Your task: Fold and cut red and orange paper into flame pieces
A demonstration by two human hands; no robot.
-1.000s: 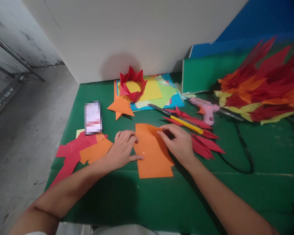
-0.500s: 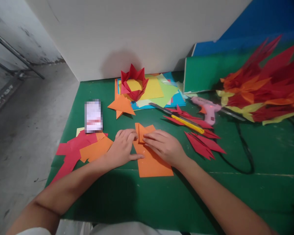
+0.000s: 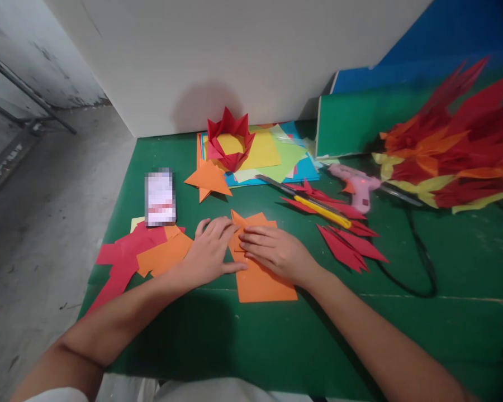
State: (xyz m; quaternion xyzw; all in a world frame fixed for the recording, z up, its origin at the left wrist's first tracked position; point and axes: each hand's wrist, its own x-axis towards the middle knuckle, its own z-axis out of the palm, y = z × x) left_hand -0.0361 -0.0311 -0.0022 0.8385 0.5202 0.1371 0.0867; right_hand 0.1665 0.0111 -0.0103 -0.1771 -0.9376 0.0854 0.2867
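Observation:
On the green tabletop lie orange paper sheets (image 3: 265,282), with a small folded orange paper piece (image 3: 238,219) over their upper left part. My right hand (image 3: 279,251) rests on that piece from the right, its fingers held together over it and its thumb hidden. From the left, my left hand (image 3: 212,245) touches the piece's edge with bent fingertips. Its thumb is stretched apart toward the sheets' left edge. An orange folded star-like shape (image 3: 209,180) sits beyond my hands. Behind it a red pointed paper ring (image 3: 230,148) stands on stacked coloured paper (image 3: 268,151).
Left are a phone (image 3: 160,198) and red and orange paper scraps (image 3: 128,251). On the right lie a yellow cutter knife (image 3: 322,211), red folded points (image 3: 350,247), a pink glue gun (image 3: 357,184) with its black cord (image 3: 427,279), and a red-orange paper bundle (image 3: 456,145).
The small folded piece, raised between my fingers before, is now lower and flatter under my right fingers. My right hand has shifted slightly left; my left hand has barely moved.

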